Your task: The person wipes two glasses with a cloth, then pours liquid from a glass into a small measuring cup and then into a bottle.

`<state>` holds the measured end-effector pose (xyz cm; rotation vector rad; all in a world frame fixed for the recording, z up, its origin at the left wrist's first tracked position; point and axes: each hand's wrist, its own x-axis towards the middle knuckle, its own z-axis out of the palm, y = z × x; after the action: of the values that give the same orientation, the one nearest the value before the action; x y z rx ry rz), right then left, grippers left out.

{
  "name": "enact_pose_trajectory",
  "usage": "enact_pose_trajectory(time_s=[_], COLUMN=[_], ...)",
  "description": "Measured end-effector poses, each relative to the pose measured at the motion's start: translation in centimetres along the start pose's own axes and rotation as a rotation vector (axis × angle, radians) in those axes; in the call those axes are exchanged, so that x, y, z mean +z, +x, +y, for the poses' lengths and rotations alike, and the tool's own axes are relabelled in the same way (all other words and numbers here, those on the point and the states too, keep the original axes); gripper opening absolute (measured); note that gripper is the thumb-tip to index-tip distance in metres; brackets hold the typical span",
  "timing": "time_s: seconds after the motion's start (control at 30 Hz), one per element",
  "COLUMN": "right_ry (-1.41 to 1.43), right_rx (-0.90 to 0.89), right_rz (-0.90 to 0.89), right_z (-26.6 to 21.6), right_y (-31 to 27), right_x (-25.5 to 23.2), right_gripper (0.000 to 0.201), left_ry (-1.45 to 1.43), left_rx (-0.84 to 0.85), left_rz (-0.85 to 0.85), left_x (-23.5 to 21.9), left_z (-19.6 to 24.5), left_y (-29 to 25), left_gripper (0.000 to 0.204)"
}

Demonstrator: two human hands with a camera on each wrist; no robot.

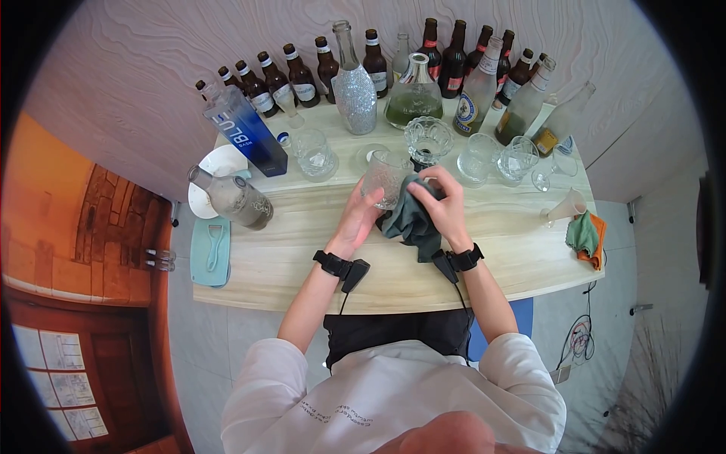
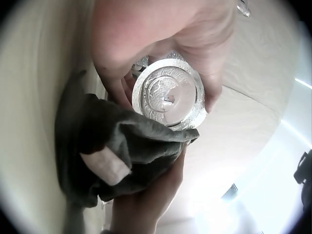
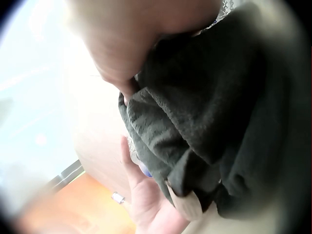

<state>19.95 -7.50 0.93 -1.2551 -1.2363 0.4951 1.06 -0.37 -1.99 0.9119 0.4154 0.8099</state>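
Note:
In the head view my left hand (image 1: 354, 219) grips a clear, patterned drinking glass (image 1: 387, 175) from its left side, above the middle of the table (image 1: 302, 265). The round base of the glass (image 2: 169, 95) faces the left wrist camera, thumb and fingers on either side. My right hand (image 1: 448, 208) pinches a dark grey-green cloth (image 1: 417, 219) and holds it against the glass's right side. Folds of the cloth (image 3: 180, 117) hang down below that hand and hide part of the glass in the right wrist view.
Behind stand brown beer bottles (image 1: 301, 79), a glittery bottle (image 1: 355, 98) and a green-filled decanter (image 1: 414, 98). Glasses (image 1: 476, 160) and a glass bowl (image 1: 429, 138) sit close ahead. Left are a blue bottle (image 1: 246, 136) and a peeler (image 1: 215, 246); right, folded cloths (image 1: 586, 238).

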Motion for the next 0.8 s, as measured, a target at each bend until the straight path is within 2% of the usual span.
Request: enact_pose_trajectory(time_s=[0.03,0.17,0.33,0.43,0.5,0.6,0.73,0.8], right_ry=[-0.071,-0.041,-0.056,-0.093,-0.113,-0.045,-0.007,-0.055], right_rx=[-0.061,-0.121,-0.137,-0.102,-0.106,-0.004,0.033,0.046], right_rz=[-0.062,-0.241,-0.171,-0.072,0.011,0.111,0.045,-0.100], right_z=[-0.6,-1.1,-1.1,-1.4,-1.0,-0.3,-0.6,-1.3], right_y=[0.1,0.1,0.2,0.2,0.5,0.3,0.3,0.3], right_x=[-0.1,0.3,0.3,0.0,-0.3,-0.3,-0.1,-0.2], right_gripper=[0.018,0.022,0.021,0.020,0.019,0.019,0.021,0.021], left_ry=[-0.014,-0.116,-0.155,0.076,0.058,-0.005,-0.058,-0.096], left_rx=[-0.002,-0.009,-0.015,-0.031,-0.054,-0.072,-0.018,-0.036], left_rz=[0.009,0.052,0.037,0.042,0.005,-0.012,0.001,0.015], left_x=[-0.3,-0.8,-0.4,0.5,0.2,0.7,0.4,-0.4], left_z=[-0.1,-0.3,-0.3,0.0,0.0,0.4,0.2,-0.2], left_y=[0.1,0.3,0.5,-0.4,-0.4,-0.3,-0.1,0.0], left_gripper=[0.073,0.069,0.071,0.071,0.073,0.076,0.078,0.077])
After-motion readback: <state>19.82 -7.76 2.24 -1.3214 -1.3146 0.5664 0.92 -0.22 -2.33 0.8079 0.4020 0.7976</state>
